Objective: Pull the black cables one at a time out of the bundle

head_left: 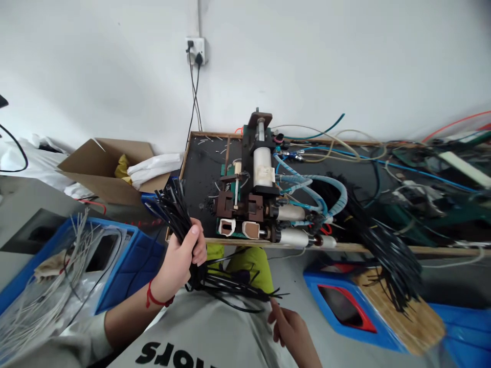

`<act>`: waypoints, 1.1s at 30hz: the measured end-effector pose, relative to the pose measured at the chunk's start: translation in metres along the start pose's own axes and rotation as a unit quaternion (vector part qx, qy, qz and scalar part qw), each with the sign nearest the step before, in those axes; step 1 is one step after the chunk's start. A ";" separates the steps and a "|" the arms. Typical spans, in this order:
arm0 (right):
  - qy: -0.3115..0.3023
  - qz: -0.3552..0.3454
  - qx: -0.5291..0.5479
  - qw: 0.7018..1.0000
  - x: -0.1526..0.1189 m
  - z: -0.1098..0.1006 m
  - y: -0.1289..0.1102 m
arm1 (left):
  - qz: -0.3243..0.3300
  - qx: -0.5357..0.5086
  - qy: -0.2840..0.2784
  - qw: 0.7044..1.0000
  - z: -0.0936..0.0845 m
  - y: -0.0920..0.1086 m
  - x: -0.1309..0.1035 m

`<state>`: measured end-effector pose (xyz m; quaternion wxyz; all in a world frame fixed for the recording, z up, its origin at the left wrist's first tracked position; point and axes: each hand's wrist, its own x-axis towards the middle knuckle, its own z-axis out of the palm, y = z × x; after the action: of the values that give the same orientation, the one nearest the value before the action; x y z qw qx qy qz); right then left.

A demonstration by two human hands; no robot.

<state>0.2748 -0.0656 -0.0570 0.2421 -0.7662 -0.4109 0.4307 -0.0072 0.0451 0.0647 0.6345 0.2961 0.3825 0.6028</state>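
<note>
My left hand [190, 248] is closed around a thick bundle of black wires [174, 204], with one end fanned out above the fist. The rest of the bundle bends over my lap and runs right. At its loose tips is my right hand [289, 324], its fingers curled and a fingertip against the wire ends [266, 295]; the exact grip is partly hidden. Just beyond my hands, on the bench, stands a pneumatic machine [264, 168] with white cylinders and brown blocks at its front.
Another black wire bundle [376, 240] hangs over the bench's front edge [345, 249] at right. Below it is a blue stool [337, 301] with a wooden board. At left are a blue bin [134, 255] of pale wires and an opened cardboard box [99, 179]. Blue air hoses [333, 191] loop beside the machine.
</note>
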 end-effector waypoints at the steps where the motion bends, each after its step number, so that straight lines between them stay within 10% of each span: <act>1: 0.002 -0.025 -0.059 0.998 -0.001 -0.002 -0.005 | -0.006 0.001 -0.004 1.000 0.001 -0.001 -0.001; 5: 0.017 -0.218 -0.039 0.975 -0.009 0.003 -0.056 | -0.023 0.002 -0.011 1.000 0.007 -0.001 -0.002; 9: -0.176 -0.361 0.099 0.910 -0.011 0.051 -0.123 | -0.030 -0.010 -0.027 0.999 0.014 -0.001 -0.004; 17: -0.299 -0.327 0.235 0.865 -0.004 0.130 -0.145 | -0.062 -0.022 -0.045 0.997 0.007 -0.007 -0.017; 26: -0.216 -0.258 0.299 0.893 -0.013 0.132 -0.136 | -0.048 0.090 0.013 0.995 0.001 -0.039 -0.019; 33: -0.182 -0.342 0.171 0.906 -0.024 0.058 -0.151 | -0.044 0.116 -0.013 0.992 0.007 -0.038 -0.027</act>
<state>0.1541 -0.0022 0.0337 0.4228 -0.4336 -0.6049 0.5171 0.0198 0.0150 0.0406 0.6269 0.3585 0.4537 0.5222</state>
